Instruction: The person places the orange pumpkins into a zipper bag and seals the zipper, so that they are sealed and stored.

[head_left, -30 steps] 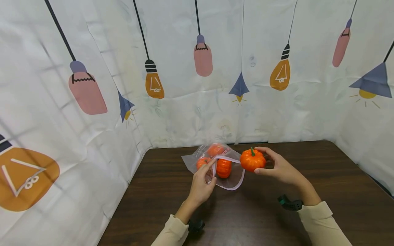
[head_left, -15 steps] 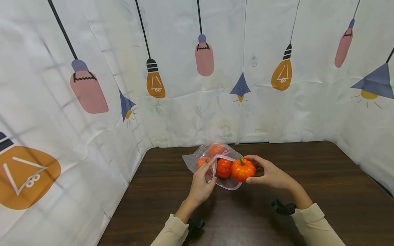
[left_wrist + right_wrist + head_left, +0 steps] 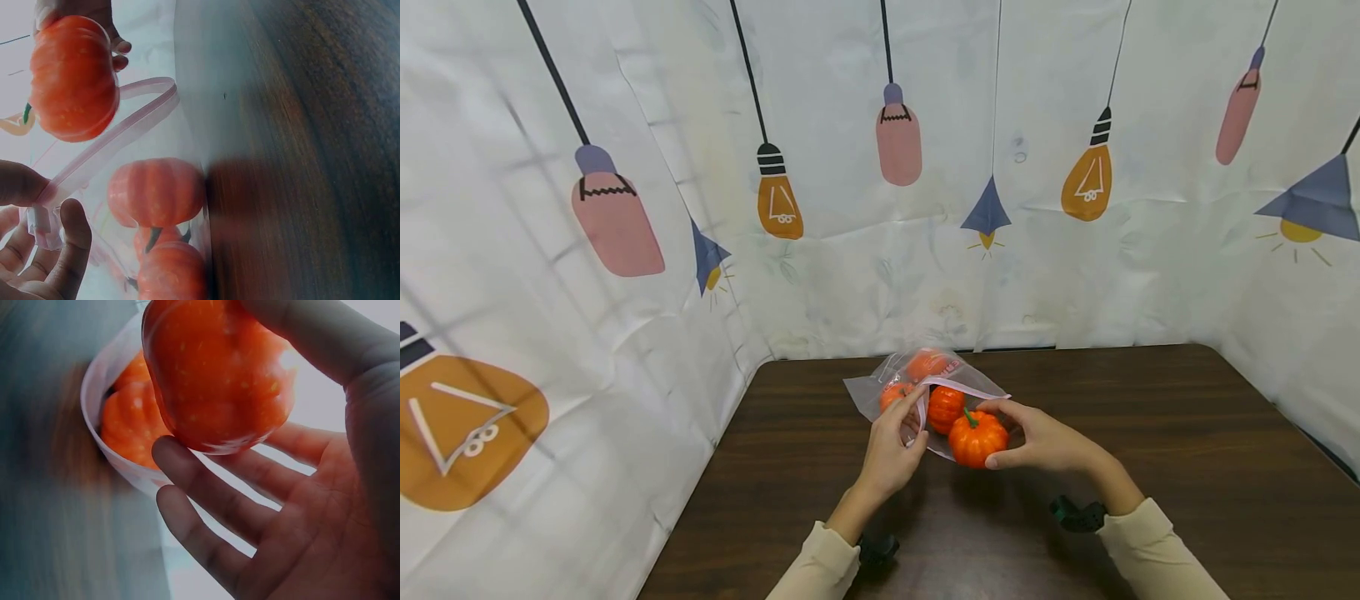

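Shows, behind everything, a white cloth backdrop (image 3: 850, 292), creased and thin-looking, printed with flat pink, amber and blue lamps (image 3: 898, 146). Below, spreads out as a dark brown table (image 3: 737, 500), wood-grained, smooth, faintly glossy, round-cornered at the far edge. Near the far edge, slumps as a clear plastic bag (image 3: 966, 387), crinkled and shiny, with a pale pink strip round the gaping mouth and three orange pumpkins (image 3: 946, 410) inside. With the left hand (image 3: 889, 454), pinches that strip between thumb and finger, other fingers loosely bent. With the right hand (image 3: 1052, 442), grips a fourth piece, the held pumpkin (image 3: 977, 440), thumb on one side and fingers on the other, spread to its width; in the right wrist view, shows two lower fingers nearly straight. Hangs at the bag's mouth, in front of the strip in the left wrist view: squat, ribbed, bright orange, glossy with pale highlights, topped by a short green stem (image 3: 972, 419).
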